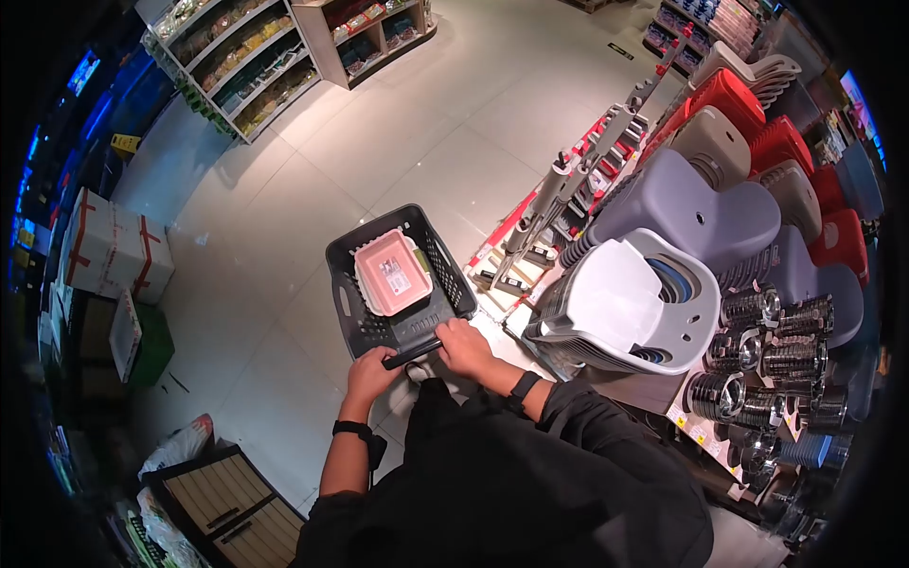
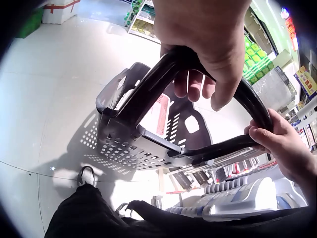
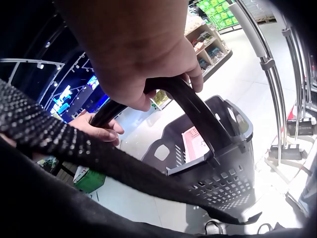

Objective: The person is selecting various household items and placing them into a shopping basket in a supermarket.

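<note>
A dark grey shopping basket (image 1: 417, 221) with perforated walls is in front of the person in the head view. Inside it lies a pink rectangular plastic container (image 1: 381, 257) with a label, nested with a pale one. My left hand (image 1: 371, 376) grips one side of the basket's black handle (image 1: 414, 352); in the left wrist view its fingers (image 2: 194, 87) show below the bar. On the other side my right hand (image 1: 464, 350) has its fingers curled round the same handle, also visible in the right wrist view. Both wrists wear black bands.
Stacked grey and red stools (image 1: 701, 213) and a white stool (image 1: 606, 298) crowd the right side, with shiny metal cookware (image 1: 724, 398) nearby. Stocked shelves (image 1: 237, 57) stand ahead on the left. Taped white boxes (image 1: 104, 248) and a slatted cabinet (image 1: 222, 502) are at left.
</note>
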{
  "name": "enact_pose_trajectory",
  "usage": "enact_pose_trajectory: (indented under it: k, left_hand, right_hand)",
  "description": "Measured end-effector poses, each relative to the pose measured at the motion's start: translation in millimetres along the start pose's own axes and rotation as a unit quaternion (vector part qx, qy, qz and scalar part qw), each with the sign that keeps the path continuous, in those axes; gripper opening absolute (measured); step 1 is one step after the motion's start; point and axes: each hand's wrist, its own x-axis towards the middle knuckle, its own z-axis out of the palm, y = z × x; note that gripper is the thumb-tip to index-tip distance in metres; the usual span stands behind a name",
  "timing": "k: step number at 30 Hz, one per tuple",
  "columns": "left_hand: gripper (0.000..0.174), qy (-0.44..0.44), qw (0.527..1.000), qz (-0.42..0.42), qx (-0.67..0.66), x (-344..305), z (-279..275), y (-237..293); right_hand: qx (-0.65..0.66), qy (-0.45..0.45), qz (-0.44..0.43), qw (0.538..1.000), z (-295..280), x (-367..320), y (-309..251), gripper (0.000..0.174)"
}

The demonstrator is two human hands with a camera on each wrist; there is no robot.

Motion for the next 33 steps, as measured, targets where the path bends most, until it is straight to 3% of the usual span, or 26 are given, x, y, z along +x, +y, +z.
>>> enact_pose_trajectory:
  k: [7,18,28,33]
  left_hand:
    - [0.032,-0.012,0.990,0.134,-0.047,48.0,-29.2,-24.9]
    - [0.034,-0.108,0.979,0.169,0.035,137.4,-97.4,-34.7]
    - [0.040,-0.098,0.966,0.237,0.019,200.5,-121.5,-39.6]
    - [0.030,-0.120,0.960,0.234,0.092,236.1,-135.0,-23.2]
  right_hand:
    - [-0.001,0.033,0.059,0.998,9.4,33.2,-17.2,0.028]
    - [0.006,0.089,0.166,0.982,13.3,98.8,-44.8,0.028]
    - [-0.024,0.130,0.151,0.980,17.3,142.7,-35.3,0.024]
    - [-0.009,0.100,0.195,0.976,4.3,168.5,-29.1,0.025]
